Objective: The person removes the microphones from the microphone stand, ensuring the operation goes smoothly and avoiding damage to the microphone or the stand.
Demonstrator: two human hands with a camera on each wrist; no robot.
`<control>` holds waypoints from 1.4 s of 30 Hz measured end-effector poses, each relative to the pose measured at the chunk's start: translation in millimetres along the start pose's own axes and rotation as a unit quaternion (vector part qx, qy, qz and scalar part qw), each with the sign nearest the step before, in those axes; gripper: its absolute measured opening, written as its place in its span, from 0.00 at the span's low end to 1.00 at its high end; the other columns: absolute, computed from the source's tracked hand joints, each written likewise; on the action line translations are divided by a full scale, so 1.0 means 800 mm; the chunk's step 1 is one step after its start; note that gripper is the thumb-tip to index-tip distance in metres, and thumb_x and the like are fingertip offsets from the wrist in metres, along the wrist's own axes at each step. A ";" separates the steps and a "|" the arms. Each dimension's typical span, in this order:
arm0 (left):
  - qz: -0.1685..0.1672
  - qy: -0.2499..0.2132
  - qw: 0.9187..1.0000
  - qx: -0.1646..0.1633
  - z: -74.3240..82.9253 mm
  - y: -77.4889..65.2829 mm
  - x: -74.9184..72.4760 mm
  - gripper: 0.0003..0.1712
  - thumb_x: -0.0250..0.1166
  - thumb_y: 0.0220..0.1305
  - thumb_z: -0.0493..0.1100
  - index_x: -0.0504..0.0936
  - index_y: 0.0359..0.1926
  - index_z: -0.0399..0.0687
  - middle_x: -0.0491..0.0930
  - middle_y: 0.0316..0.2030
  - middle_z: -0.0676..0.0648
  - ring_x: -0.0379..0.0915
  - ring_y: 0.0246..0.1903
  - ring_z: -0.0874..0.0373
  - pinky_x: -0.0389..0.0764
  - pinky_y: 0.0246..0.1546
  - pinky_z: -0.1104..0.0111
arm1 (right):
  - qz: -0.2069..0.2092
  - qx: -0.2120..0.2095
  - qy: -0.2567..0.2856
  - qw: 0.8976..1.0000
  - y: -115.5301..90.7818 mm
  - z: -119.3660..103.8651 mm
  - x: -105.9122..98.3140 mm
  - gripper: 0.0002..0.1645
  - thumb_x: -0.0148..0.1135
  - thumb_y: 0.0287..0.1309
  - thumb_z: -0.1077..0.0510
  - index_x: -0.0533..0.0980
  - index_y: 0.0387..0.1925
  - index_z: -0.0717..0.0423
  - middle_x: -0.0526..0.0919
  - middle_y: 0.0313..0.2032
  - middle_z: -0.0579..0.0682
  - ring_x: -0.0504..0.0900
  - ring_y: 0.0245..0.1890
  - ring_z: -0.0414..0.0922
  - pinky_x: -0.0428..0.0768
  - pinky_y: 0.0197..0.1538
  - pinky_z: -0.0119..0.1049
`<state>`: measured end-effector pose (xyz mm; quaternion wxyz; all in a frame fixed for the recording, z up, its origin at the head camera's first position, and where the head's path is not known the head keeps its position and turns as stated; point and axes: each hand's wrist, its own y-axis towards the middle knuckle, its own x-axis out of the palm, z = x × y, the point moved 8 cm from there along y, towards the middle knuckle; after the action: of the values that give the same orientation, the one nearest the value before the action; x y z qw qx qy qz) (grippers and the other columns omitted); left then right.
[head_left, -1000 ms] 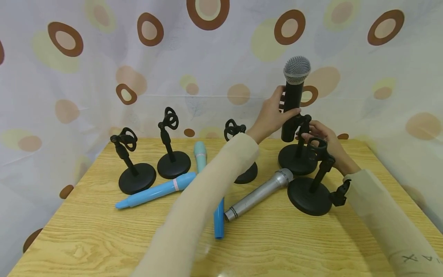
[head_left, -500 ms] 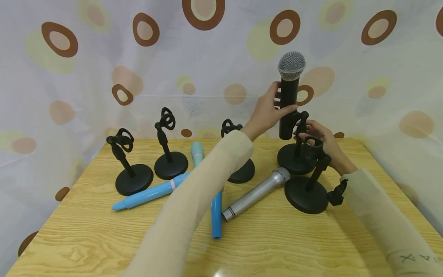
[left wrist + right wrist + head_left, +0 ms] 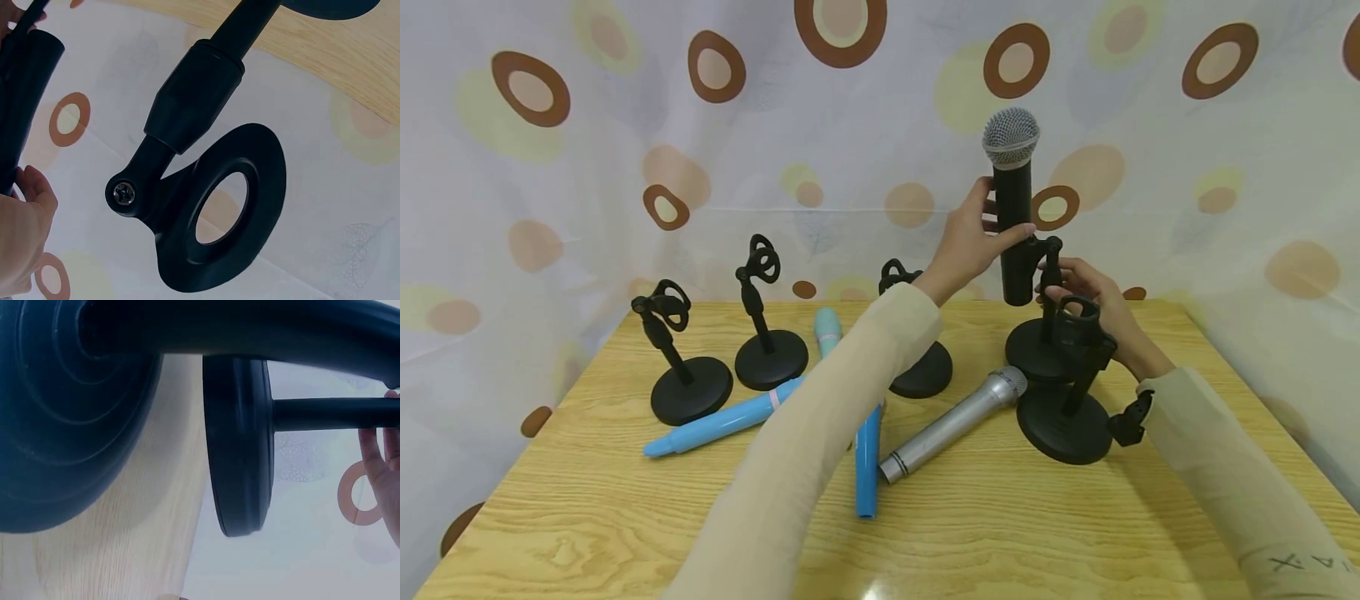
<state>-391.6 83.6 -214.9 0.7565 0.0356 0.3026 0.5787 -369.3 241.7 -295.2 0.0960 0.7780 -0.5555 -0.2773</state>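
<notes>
In the head view my left hand [image 3: 967, 243] grips the black handle of a microphone [image 3: 1013, 196] with a silver mesh head, held nearly upright. Its lower handle is at the clip of the back right microphone stand [image 3: 1050, 279]. My right hand [image 3: 1093, 292] holds that stand's stem, fingers curled around it from the right. The left wrist view has the microphone handle [image 3: 28, 94] at the left edge, with my left hand [image 3: 25, 231] on it. From the right wrist, the stand's round base [image 3: 237, 450] and stem [image 3: 331, 414] show, with my right hand [image 3: 384, 469] at the stem.
Another black stand [image 3: 1067, 421] is just in front of the held one, close to my right forearm. A silver microphone [image 3: 951, 429] and blue microphones [image 3: 722, 423] lie on the wooden table [image 3: 587, 517]. Further stands [image 3: 692, 387] occupy the left and middle; a patterned cloth hangs behind.
The microphone's head has swung left, from a slight rightward lean to nearly upright, my left hand moving with it. The held stand's upper part shifts slightly left too. Both hands keep their holds.
</notes>
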 end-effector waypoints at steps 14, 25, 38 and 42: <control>0.007 -0.005 1.000 -0.002 0.001 0.002 -0.001 0.36 0.64 0.57 0.49 0.57 0.62 0.50 0.72 0.51 0.47 0.75 0.46 0.58 0.78 0.42 0.74 | -0.023 -0.009 0.046 0.999 0.002 -0.004 -0.001 0.24 0.48 0.62 0.68 0.62 0.60 0.61 0.78 0.38 0.50 0.82 0.35 0.40 0.79 0.41 0.27; 0.008 0.001 1.000 -0.001 0.006 0.001 -0.003 0.35 0.64 0.57 0.49 0.59 0.62 0.50 0.73 0.51 0.47 0.76 0.45 0.58 0.78 0.41 0.75 | -0.023 0.015 0.064 0.998 0.004 -0.005 -0.004 0.26 0.49 0.62 0.69 0.62 0.61 0.54 0.78 0.39 0.49 0.84 0.36 0.41 0.80 0.40 0.28; -0.007 0.028 1.000 0.012 0.016 0.006 -0.002 0.35 0.65 0.56 0.48 0.59 0.61 0.49 0.73 0.51 0.48 0.75 0.46 0.59 0.77 0.41 0.76 | -0.008 0.010 0.116 0.993 0.005 -0.009 -0.002 0.20 0.49 0.61 0.71 0.65 0.54 0.57 0.81 0.39 0.47 0.84 0.35 0.42 0.81 0.39 0.31; -0.010 0.042 0.999 0.011 0.021 0.007 -0.004 0.36 0.65 0.56 0.49 0.59 0.61 0.49 0.73 0.52 0.48 0.75 0.47 0.60 0.77 0.42 0.77 | -0.008 0.011 0.121 0.993 0.005 -0.010 -0.003 0.21 0.49 0.61 0.71 0.65 0.55 0.59 0.81 0.39 0.45 0.84 0.36 0.42 0.81 0.39 0.31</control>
<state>-388.5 88.0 -197.6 0.7483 0.0167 0.3411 0.5688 -368.8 241.3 -285.9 0.1523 0.8113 -0.5364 -0.1756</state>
